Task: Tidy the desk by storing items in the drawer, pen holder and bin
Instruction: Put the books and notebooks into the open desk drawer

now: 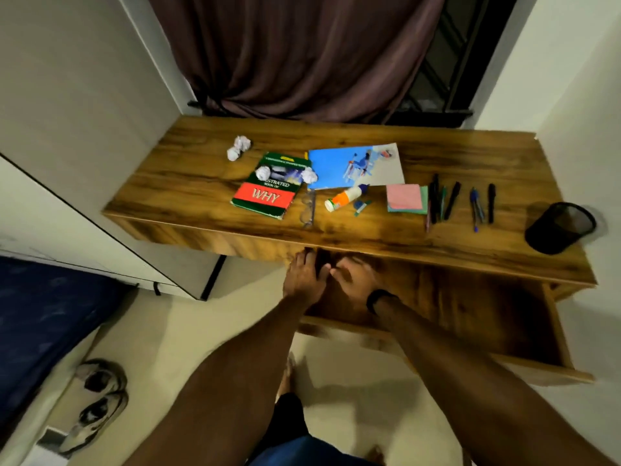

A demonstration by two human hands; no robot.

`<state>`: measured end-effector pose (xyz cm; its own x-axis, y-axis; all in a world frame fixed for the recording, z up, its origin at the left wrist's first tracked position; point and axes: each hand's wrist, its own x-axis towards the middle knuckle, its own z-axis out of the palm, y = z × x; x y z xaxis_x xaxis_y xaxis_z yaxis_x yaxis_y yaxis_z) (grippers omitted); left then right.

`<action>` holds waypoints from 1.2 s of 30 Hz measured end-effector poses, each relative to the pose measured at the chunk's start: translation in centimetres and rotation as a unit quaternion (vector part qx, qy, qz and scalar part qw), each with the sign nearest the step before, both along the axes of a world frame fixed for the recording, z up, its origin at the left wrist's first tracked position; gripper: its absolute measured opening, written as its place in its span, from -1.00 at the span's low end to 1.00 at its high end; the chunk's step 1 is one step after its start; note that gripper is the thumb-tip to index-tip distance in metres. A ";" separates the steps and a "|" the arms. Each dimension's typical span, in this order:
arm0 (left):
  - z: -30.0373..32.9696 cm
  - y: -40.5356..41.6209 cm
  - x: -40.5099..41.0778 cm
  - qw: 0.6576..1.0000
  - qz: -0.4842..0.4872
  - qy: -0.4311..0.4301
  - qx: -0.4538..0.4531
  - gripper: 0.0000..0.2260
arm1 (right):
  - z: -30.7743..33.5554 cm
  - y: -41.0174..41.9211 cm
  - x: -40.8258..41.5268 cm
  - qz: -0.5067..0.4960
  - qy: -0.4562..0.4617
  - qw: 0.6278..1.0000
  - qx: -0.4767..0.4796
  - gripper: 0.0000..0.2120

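The wooden desk (pixel 188 186) has its drawer (pixel 470 311) pulled out below the front edge. Both my hands are inside the drawer's left end: my left hand (pixel 302 275) and my right hand (pixel 356 279), with a dark shape between them that I cannot make out. On the desk lie a green and red book (pixel 265 196) with two paper balls (pixel 263 172) on it, another crumpled paper (pixel 238 148), a blue sheet (pixel 336 168), a glue bottle (pixel 346 196), glasses (pixel 308 208), sticky notes (pixel 405 198) and several pens (pixel 447 201). A black mesh pen holder (pixel 559 228) stands at the right end.
A dark curtain (pixel 302 52) hangs behind the desk. A white cupboard (pixel 84 196) stands to the left, with a blue bed (pixel 43 314) in front of it. A pair of shoes (pixel 100 398) lies on the floor at lower left. A wall closes the desk's right side.
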<state>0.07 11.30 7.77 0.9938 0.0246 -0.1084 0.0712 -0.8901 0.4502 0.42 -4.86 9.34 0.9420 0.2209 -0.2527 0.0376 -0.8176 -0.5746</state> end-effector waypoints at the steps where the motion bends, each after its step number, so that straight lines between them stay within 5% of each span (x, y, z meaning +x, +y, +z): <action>1: 0.4 1.1 1.4 1.000 0.009 -0.015 0.004 -0.49 | 0.4 1.3 1.4 -0.001 -0.008 1.000 0.009 -0.68; 9: 0.6 9.7 14.3 0.999 0.013 -0.020 -0.023 -0.43 | 0.8 9.8 12.9 -0.050 -0.004 0.998 0.032 -0.74; 13: 0.5 14.0 20.6 0.999 -0.003 -0.019 -0.039 -0.45 | -0.2 14.6 18.8 -0.086 0.051 0.995 0.011 -0.44; 16: 0.0 16.1 25.4 0.997 -0.080 0.008 -0.022 -0.44 | -6.7 17.8 24.8 -0.209 0.039 0.976 0.037 -0.06; 19: -0.8 16.8 28.6 0.985 -0.170 0.031 -0.009 -0.45 | -2.5 21.0 25.3 -0.304 0.062 0.949 0.053 0.00; 24: -1.9 19.3 31.8 0.994 -0.032 0.108 0.003 -0.36 | 0.1 22.8 26.7 -0.355 0.092 0.929 0.052 0.10; 29: -1.9 21.2 33.6 0.992 0.062 0.096 -0.043 -0.24 | -2.3 23.5 29.4 -0.425 0.205 0.869 0.149 -0.29; 32: -1.2 21.3 35.2 0.973 0.149 0.126 -0.125 -0.33 | -1.9 23.9 29.7 -0.439 0.230 0.829 0.261 -0.86; 36: 0.2 21.6 35.7 0.927 0.218 0.154 -0.264 -0.60 | -0.4 23.0 30.6 -0.466 0.098 0.830 0.290 -0.53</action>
